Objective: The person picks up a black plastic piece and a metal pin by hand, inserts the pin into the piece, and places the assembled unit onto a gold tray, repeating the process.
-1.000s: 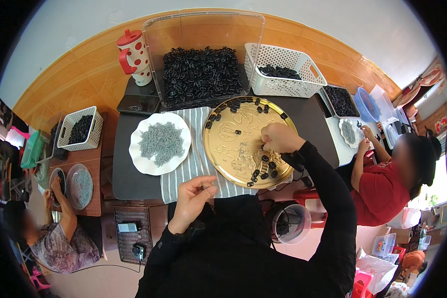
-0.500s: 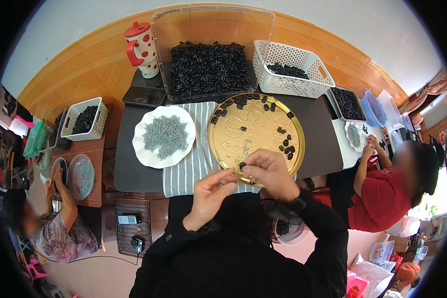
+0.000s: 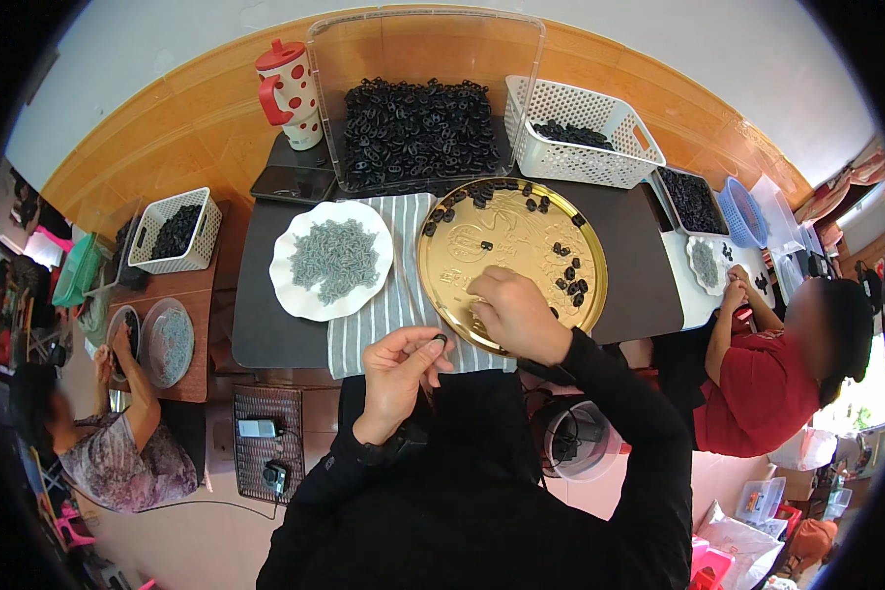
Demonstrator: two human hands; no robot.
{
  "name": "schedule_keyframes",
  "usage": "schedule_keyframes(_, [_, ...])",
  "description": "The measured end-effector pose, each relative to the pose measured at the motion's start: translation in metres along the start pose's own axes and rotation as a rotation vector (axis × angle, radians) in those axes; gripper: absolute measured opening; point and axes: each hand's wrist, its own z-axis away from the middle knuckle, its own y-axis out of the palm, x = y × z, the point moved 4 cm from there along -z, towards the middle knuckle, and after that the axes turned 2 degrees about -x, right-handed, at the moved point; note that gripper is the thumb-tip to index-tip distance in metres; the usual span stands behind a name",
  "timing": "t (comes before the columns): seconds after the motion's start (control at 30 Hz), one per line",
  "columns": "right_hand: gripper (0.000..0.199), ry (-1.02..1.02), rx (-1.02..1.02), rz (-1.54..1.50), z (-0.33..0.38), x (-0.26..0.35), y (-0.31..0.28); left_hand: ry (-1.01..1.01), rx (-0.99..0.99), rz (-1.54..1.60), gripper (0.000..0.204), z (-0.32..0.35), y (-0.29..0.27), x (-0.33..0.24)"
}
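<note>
My left hand [image 3: 393, 379] is in front of the round gold tray [image 3: 462, 280], near the edge of the striped cloth [image 3: 364, 349]. Pinched between its thumb and forefinger is a small black piece [image 3: 441, 338], apparently plastic; the fingers cover part of it. Over the near part of the tray, my right hand [image 3: 523, 317] has its fingers bent down and together. What those fingertips hold, if anything, is hidden. Loose black pieces [image 3: 572, 285] lie on the tray's right side and along its far rim. Left of the tray, a white scalloped plate [image 3: 283, 270] carries a heap of small grey screw-like pieces [image 3: 334, 258].
Behind the tray stand a clear bin [image 3: 418, 49] of black pieces and a white perforated basket [image 3: 585, 162]. A red-dotted tumbler [image 3: 290, 98] and a dark phone [image 3: 293, 184] stand far left. One person works at each side, at separate tables.
My hands have moved apart. The left has drawn back toward me with the black piece, while the right has shifted slightly left and farther over the tray.
</note>
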Motion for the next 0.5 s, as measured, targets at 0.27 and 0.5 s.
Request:
schedule_keyframes(0.27, [0.014,-0.257,0.177,0.317,-0.030,0.005,0.035,0.251,-0.003,-0.144,0.021,0.004,-0.008,-0.012])
schedule_keyframes(0.5, [0.013,-0.314,0.196,0.401,-0.028,0.004,0.038,0.099,-0.049,-0.108,0.020,0.006,-0.007,-0.009])
